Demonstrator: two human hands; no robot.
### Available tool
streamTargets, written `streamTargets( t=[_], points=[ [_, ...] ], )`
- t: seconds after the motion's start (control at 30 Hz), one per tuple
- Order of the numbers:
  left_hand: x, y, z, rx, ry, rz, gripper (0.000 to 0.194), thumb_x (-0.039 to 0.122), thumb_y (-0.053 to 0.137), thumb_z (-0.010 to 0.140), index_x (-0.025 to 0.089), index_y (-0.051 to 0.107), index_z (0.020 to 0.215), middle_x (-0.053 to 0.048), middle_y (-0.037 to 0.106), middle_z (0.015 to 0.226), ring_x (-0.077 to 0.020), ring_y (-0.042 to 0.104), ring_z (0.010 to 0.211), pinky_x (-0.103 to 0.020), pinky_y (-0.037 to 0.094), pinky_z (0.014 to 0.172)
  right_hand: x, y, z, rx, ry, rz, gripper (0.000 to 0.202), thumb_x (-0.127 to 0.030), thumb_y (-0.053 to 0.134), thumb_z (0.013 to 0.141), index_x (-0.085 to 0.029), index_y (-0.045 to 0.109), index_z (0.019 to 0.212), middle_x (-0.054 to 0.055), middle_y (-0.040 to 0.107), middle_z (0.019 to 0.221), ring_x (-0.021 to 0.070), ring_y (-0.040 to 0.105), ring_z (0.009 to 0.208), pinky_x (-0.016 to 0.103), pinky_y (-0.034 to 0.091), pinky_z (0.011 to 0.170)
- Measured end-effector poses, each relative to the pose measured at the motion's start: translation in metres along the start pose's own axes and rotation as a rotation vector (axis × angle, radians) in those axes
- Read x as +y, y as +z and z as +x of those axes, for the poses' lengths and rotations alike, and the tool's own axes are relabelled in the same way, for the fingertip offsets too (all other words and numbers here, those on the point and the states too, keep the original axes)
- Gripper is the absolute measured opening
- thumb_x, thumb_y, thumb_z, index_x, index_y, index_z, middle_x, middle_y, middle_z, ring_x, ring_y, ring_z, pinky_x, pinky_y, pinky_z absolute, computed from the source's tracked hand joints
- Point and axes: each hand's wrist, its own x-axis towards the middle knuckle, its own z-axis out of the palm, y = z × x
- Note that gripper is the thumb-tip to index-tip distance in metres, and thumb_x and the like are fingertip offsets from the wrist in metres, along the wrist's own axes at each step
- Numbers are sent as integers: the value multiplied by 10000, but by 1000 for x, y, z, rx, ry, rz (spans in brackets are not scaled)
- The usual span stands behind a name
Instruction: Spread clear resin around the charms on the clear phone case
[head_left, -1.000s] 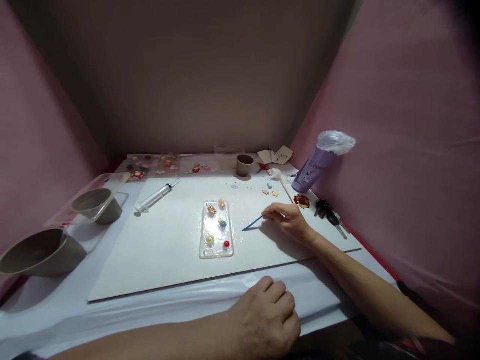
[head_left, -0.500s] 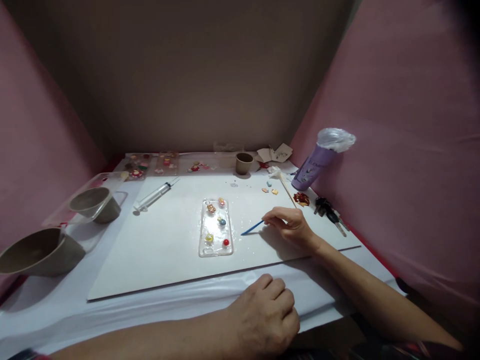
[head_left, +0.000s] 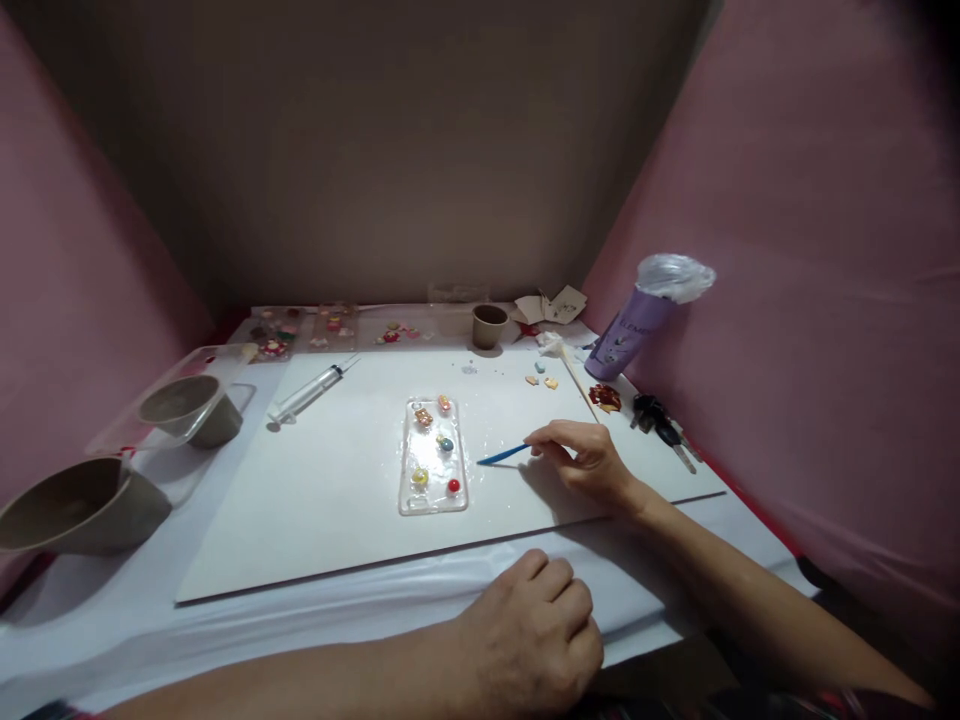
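"What is the right hand (head_left: 586, 462) doing?"

"It's pinching the blue tool (head_left: 504, 456) by one end, with the thumb and fingers closing on it. The tool's free tip is pointing toward the clear phone case (head_left: 433, 502) and staying just apart from it. I can't tell whether that tip is touching the white board (head_left: 315, 520)."

"And the left hand (head_left: 534, 635)?"

"That one is curling into a loose fist at the near edge of the table (head_left: 300, 625), knuckles facing up. Its palm is hiding, so I can't tell whether it's holding anything."

"Where is the case lying?"

"Flat on the board, left of the blue tool. It's carrying five small charms: a red ball (head_left: 454, 485) and a yellow piece (head_left: 420, 477) are sitting toward the near end, a blue piece (head_left: 446, 444) near the middle, and a brown piece (head_left: 424, 417) and a pink-and-orange one (head_left: 444, 403) toward the far end. Light is glaring off its middle."

"What else is surrounding it?"

"A syringe (head_left: 309, 396) is lying at the far left of the board, and a small brown cup (head_left: 489, 328) is standing beyond the board. Two bigger-looking cups (head_left: 219, 425) are standing on the left. On the right, keys (head_left: 664, 432) are lying near the purple container (head_left: 626, 335), which is wearing crumpled clear plastic on top."
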Motion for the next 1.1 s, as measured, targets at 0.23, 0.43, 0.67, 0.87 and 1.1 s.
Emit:
streamTargets(
  t=[0.23, 0.43, 0.67, 0.87, 1.1],
  points=[
    [0, 7, 0, 52, -2, 12, 115, 165, 515, 884, 146, 503, 770, -26, 473, 726, -176, 444, 689, -318, 286, 608, -15, -3, 8, -14, 0, 15, 194, -39, 502, 831, -160, 648, 870, 26, 667, 693, 123, 619, 629, 235, 476, 613],
    [0, 6, 0, 92, 1, 13, 110, 148, 520, 865, 140, 518, 755, -28, 472, 709, -177, 445, 662, -319, 278, 587, -13, 3, 18, -43, -94, -87, 201, -26, 474, 835, -150, 632, 851, 36, 652, 684, 126, 590, 621, 240, 450, 600],
    [0, 6, 0, 81, 4, 21, 113, 145, 523, 867, 139, 515, 754, -25, 471, 698, -168, 444, 660, -315, 288, 602, -12, 1, 20, -152, -236, -76, 240, -8, 422, 843, -138, 623, 861, 48, 631, 683, 131, 558, 633, 245, 434, 587],
    [2, 9, -1, 94, 17, 22, 91, 163, 511, 875, 137, 525, 789, -32, 472, 732, -177, 444, 674, -320, 281, 596, -8, -8, 15, -195, -281, -48, 259, -19, 395, 867, -156, 614, 875, 46, 633, 706, 136, 558, 664, 254, 442, 609],
    [1, 12, -2, 110, 14, 21, 123, 173, 542, 857, 149, 498, 745, -22, 450, 715, -171, 423, 664, -315, 260, 586, 1, 0, 15, 0, -165, -107, 190, -50, 466, 874, -159, 621, 883, 36, 639, 685, 129, 575, 628, 245, 448, 601]
  ],
)
